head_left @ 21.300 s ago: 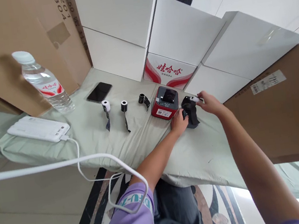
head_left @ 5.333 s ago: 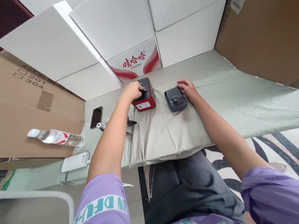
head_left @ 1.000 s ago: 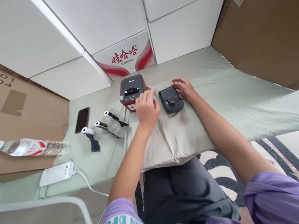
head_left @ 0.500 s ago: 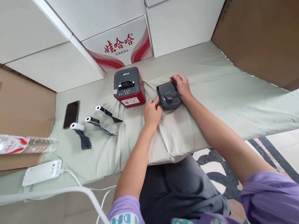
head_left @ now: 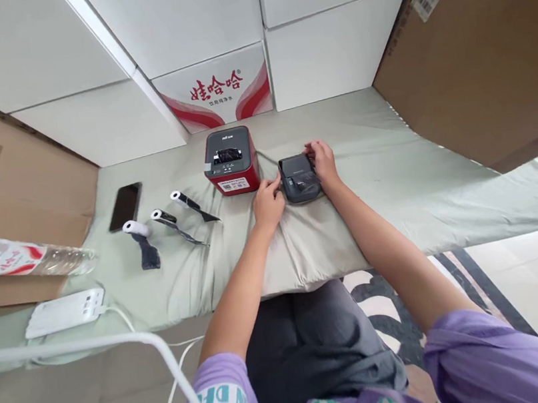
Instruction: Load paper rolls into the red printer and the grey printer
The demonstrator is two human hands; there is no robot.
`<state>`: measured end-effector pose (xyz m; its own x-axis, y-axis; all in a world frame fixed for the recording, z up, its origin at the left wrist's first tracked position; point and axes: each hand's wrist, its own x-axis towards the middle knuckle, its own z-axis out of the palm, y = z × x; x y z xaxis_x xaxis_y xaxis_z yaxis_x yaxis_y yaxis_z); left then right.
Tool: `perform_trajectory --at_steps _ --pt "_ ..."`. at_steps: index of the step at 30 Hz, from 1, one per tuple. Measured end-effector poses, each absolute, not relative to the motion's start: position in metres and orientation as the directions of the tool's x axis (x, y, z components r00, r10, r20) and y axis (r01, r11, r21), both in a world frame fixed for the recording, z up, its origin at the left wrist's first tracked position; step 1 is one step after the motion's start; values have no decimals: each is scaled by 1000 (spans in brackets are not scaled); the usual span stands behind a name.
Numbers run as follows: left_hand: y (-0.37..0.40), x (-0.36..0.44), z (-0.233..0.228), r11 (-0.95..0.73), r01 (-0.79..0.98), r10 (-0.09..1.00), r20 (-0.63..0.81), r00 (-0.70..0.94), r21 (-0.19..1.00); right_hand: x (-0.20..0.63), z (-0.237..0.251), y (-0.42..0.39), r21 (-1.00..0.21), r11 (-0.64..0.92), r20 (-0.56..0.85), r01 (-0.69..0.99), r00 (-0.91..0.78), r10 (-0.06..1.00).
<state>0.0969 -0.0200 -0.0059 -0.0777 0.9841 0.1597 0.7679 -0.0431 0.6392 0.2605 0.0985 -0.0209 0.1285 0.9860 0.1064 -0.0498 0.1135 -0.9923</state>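
Head view shows the left hand (head_left: 268, 203) resting on the cloth with its fingertips against the left edge of a small dark grey label printer (head_left: 298, 178), fingers curled loosely and clamped on nothing; the right hand (head_left: 322, 161) lies against the printer's right and far side, fingers bent over its top corner, touching it rather than lifting it; the grey printer sits flat on the pale green cloth (head_left: 396, 175) between the two hands, lid closed; just beside it on the left stands a red label printer (head_left: 231, 161) with a dark top; further left lie three small label rolls (head_left: 161, 224) with dark strips trailing from them, set in a slanting row, and beyond them a black phone (head_left: 124, 207) lying flat; at the cloth's left edge a water bottle (head_left: 19, 259) lies on its side above a white power strip (head_left: 64, 312) whose white cable (head_left: 133, 343) loops forward; white boxes (head_left: 200, 10) and brown cartons (head_left: 481, 62) wall in the far side.
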Motion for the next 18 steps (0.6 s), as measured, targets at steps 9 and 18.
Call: perform_trajectory --at_steps 9,18 --pt "-16 96 -1 -24 786 991 119 -63 617 263 -38 105 -990 137 137 7 165 977" --pt "-15 95 -9 -28 715 979 165 -123 699 261 -24 97 -990 117 100 -83 180 979"
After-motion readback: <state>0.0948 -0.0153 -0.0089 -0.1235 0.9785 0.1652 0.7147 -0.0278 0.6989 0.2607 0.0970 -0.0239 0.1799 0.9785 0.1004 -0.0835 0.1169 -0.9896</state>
